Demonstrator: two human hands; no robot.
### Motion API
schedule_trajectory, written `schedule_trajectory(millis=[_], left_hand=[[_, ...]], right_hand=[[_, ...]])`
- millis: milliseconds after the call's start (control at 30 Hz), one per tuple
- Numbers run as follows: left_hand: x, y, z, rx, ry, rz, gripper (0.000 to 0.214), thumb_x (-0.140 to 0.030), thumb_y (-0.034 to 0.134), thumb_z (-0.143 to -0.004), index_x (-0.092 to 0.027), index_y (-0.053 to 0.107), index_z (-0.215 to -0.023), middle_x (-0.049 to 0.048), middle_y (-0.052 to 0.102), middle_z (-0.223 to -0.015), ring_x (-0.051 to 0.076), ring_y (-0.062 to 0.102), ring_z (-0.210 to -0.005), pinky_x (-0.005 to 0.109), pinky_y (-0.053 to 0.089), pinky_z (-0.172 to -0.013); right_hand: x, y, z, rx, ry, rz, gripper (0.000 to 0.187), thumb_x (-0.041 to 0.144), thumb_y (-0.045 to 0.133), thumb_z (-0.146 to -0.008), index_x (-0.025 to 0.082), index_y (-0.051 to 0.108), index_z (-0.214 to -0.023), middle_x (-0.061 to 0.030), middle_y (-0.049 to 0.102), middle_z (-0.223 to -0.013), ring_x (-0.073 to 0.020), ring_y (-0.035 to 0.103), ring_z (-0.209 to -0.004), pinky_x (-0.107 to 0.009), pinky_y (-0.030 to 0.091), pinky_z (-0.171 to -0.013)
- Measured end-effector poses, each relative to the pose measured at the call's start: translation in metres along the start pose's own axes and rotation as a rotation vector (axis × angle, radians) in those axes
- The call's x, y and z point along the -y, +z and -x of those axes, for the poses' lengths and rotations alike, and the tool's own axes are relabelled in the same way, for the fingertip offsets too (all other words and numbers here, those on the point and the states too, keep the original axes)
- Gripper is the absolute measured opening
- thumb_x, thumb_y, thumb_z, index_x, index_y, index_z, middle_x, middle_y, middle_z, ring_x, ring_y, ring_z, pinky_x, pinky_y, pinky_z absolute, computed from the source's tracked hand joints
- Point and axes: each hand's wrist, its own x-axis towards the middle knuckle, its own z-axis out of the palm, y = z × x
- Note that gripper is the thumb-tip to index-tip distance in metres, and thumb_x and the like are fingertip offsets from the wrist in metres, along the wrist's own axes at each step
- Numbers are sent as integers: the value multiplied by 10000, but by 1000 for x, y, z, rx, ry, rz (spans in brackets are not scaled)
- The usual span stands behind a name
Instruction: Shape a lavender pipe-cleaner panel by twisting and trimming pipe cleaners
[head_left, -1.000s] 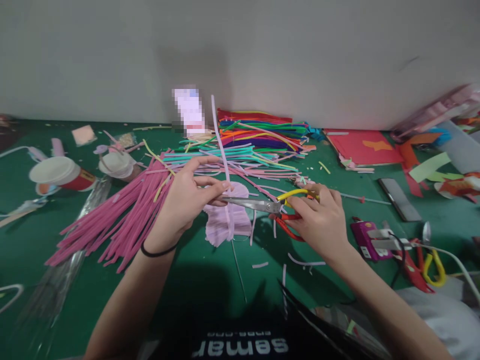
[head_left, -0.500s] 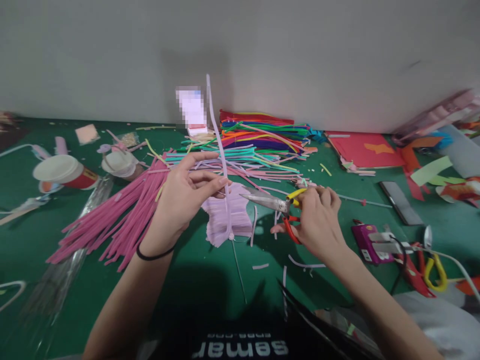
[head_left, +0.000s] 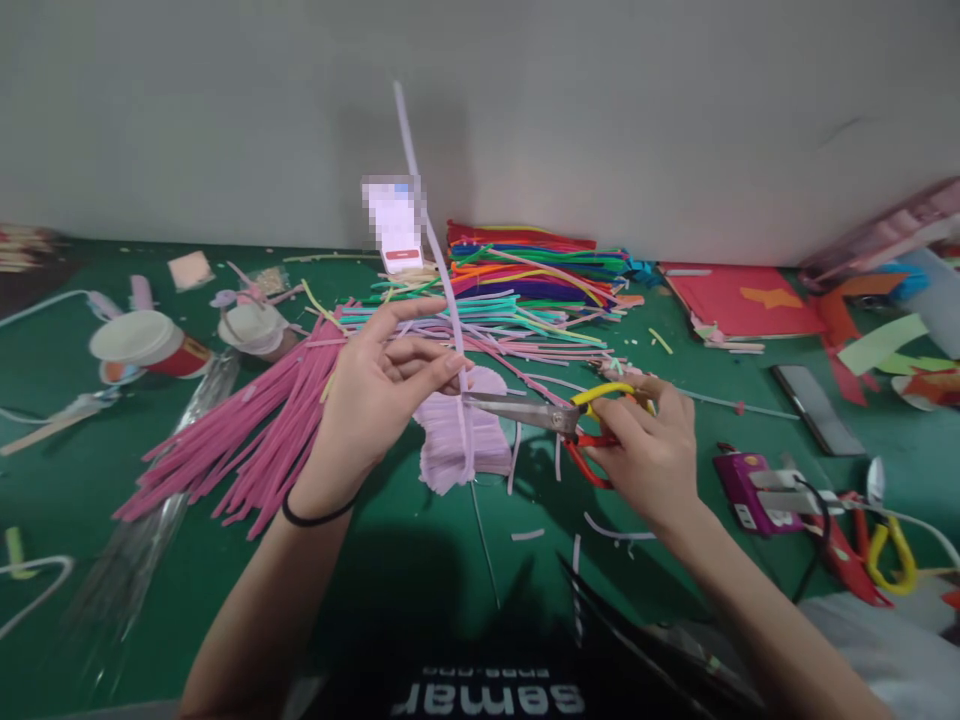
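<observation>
My left hand (head_left: 386, 385) pinches a long lilac pipe cleaner (head_left: 442, 262) between thumb and fingers, with its upper length standing tall in front of the wall. In my right hand (head_left: 649, 440) is a pair of scissors (head_left: 551, 412) with one yellow and one red handle. Their blade tips meet the pipe cleaner just under my left fingertips; whether they have cut into it I cannot tell. Beneath lies a ribbed lilac piece (head_left: 450, 445) made of packed pipe cleaners, with a thin wire (head_left: 486, 545) running from its lower end.
A pink pipe cleaner bundle (head_left: 247, 435) lies at left, multicoloured pipe cleaners (head_left: 540, 260) at the back. Lidded cups (head_left: 146, 345) stand far left. At right are a red sheet (head_left: 739, 300), a phone (head_left: 816, 408), a purple box (head_left: 754, 490) and yellow-handled pliers (head_left: 892, 555). Lilac offcuts (head_left: 527, 536) lie in front.
The scissors have moved left onto the pipe cleaner, their blades closer together. My left hand keeps its pinch, and the pipe cleaner reaches higher in view. The whole view has shifted slightly.
</observation>
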Motion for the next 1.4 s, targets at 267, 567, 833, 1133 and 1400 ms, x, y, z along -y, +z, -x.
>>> schedule_trajectory(millis=[267, 567, 833, 1133, 1400], left_hand=[[2, 3, 1, -62, 40, 13, 587, -266, 745, -754, -243, 475, -1274, 10, 718, -759, 189, 711, -655, 322, 611, -647], [5, 4, -2, -58, -12, 65, 640, -245, 750, -745, -217, 444, -1307, 12, 712, -743, 197, 715, -648, 315, 613, -610], [5, 8, -4, -63, -98, 92, 622, -212, 750, -723, -196, 458, -1272, -8, 701, -712, 160, 706, -628, 251, 602, -578], [9, 7, -6, -65, -134, 119, 585, -205, 743, -730, -198, 473, -1249, -11, 698, -717, 170, 718, -679, 234, 596, -569], [11, 7, -7, -52, -117, 120, 580, -222, 746, -731, -192, 471, -1240, -5, 704, -721, 180, 723, -684, 241, 598, -566]], right_hand=[[3, 3, 1, 5, 49, 34, 52, 229, 676, -782, 211, 632, -803, -66, 689, -819, -294, 546, -996, -384, 361, -778], [0, 3, 1, 21, 19, 65, 63, 222, 671, -783, 204, 647, -839, -75, 677, -812, -290, 527, -987, -378, 344, -764], [-3, 4, 2, 9, -21, 88, 89, 223, 687, -773, 193, 646, -846, -63, 686, -773, -294, 515, -1001, -384, 330, -780], [-2, 4, -1, -17, -14, 104, 39, 207, 663, -787, 203, 654, -824, -53, 676, -744, -283, 516, -989, -383, 326, -766], [-2, 4, 1, 28, 19, 94, 43, 221, 648, -801, 221, 661, -842, -57, 679, -764, -294, 515, -994, -392, 328, -777]])
